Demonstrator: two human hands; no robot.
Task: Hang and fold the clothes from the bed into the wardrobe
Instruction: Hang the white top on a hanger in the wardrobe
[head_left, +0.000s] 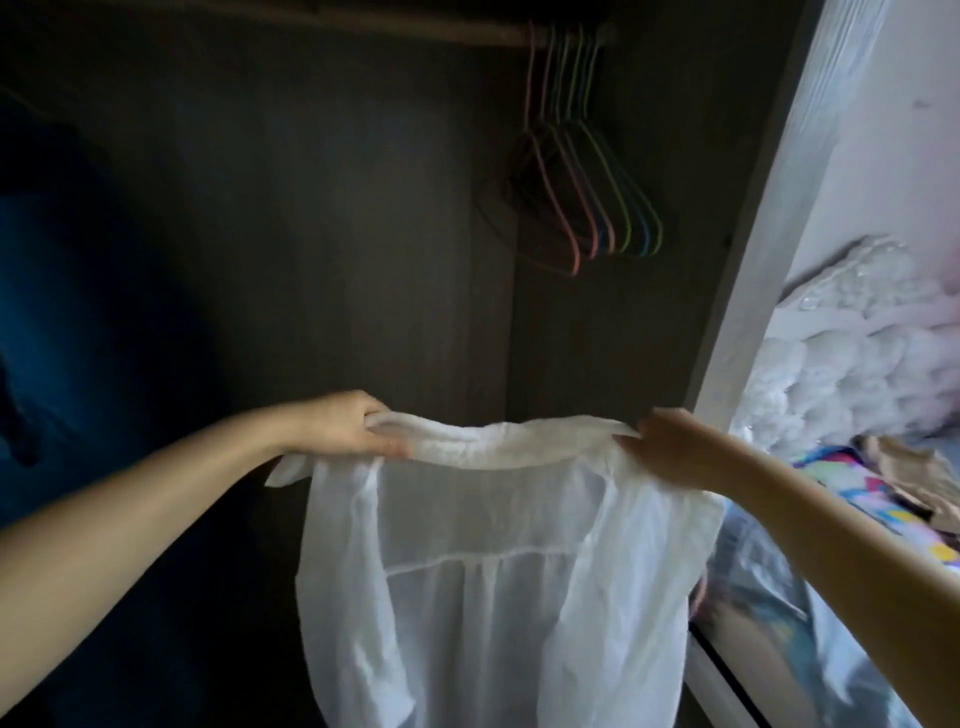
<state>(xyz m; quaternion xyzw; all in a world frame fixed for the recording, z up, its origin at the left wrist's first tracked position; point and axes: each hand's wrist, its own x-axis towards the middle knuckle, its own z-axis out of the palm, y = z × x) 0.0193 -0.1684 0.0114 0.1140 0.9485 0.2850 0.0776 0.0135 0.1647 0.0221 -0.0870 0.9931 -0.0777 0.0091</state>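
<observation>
I am observing a white sheer shirt (498, 545) being held up in front of the open wardrobe (311, 234). The left hand (343, 423) is gripping the shirt's left shoulder, fingers curled round a bunch of the fabric. The right hand (675, 447) is pinching the opposite shoulder at the collar end; its fingertips are hidden behind the hand, but the cloth is pulled taut from it. The collar is stretching between both hands and the body of the shirt is hanging freely below, running out of the bottom of the view. The shirt is not on a hanger.

Inside the wardrobe I am noting a rail (363, 26) along the top, with a cluster of bare coloured hangers (587, 171) hanging at its right end, well above the shirt. A dark blue garment (67, 312) is hanging at the far left, dimly lit. To the right, the white wardrobe door (779, 260) is standing open, a mirror (779, 649) below it. Beyond it, white fluffy bedding (852, 353) and colourful clothes (878, 493) are lying together.
</observation>
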